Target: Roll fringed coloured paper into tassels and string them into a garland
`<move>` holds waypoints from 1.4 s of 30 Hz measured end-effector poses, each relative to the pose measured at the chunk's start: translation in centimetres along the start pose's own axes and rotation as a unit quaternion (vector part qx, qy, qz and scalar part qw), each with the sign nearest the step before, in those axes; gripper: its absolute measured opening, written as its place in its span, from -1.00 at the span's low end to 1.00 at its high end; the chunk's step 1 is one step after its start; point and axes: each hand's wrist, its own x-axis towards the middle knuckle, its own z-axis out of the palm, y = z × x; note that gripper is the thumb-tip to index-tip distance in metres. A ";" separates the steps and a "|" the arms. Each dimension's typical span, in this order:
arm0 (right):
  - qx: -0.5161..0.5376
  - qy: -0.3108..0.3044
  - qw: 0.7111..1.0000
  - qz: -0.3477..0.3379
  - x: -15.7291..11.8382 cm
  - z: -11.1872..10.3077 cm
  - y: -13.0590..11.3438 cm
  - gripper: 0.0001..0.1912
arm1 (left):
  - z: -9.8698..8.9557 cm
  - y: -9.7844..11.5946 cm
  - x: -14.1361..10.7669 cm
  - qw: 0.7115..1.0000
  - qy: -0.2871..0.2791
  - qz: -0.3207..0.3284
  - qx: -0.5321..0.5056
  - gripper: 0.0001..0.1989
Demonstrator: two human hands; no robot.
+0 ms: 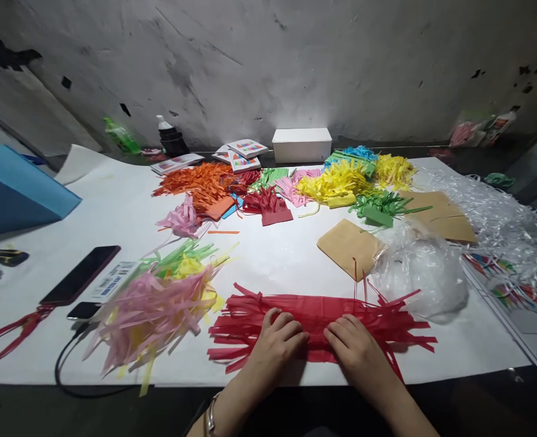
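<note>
A red tissue paper sheet [316,312] lies flat near the table's front edge, its middle uncut and both ends cut into fringe strips that spread left and right. My left hand [280,340] rests on its left part, fingers bent over the paper. On the right part lies my right hand [353,346], fingers close together and pressed on the sheet. The thumbs are mostly hidden, and whether either hand pinches the paper is not clear. A pile of pink, yellow and green strips [159,303] is left of the red sheet.
Fringed bundles in orange [205,185], yellow [341,182] and green [380,208] line the back, before a white box [302,145]. Brown paper [348,247], clear plastic [426,273] and white shreds [500,224] are at right. A phone [81,275] and blue object [17,191] are at left.
</note>
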 end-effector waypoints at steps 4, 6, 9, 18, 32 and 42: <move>0.004 -0.008 0.996 0.089 -0.2 -0.3 -0.1 -0.74 | 0.5 -0.3 0.2 0.994 -0.050 -0.088 0.034 -0.90; -0.024 -0.007 0.989 0.147 0.3 -0.1 -0.2 -0.71 | 0.6 -0.4 1.0 0.989 -0.067 -0.125 0.047 -0.85; -0.076 -0.003 0.975 0.206 1.2 0.4 -0.3 -0.71 | 0.5 -0.4 2.7 0.983 -0.082 -0.153 0.051 -0.82; -0.022 -0.010 0.995 0.100 1.6 0.7 -1.1 -0.83 | -0.5 0.1 4.4 0.976 -0.108 -0.185 0.042 -0.90; 0.002 -0.017 0.999 0.038 0.5 0.5 -0.2 -0.69 | 0.1 -0.6 1.3 1.000 0.010 0.002 0.009 -0.81; -0.065 -0.015 0.979 0.192 0.7 0.1 -0.1 -0.76 | 0.0 0.6 1.7 0.984 -0.036 -0.160 0.067 -0.86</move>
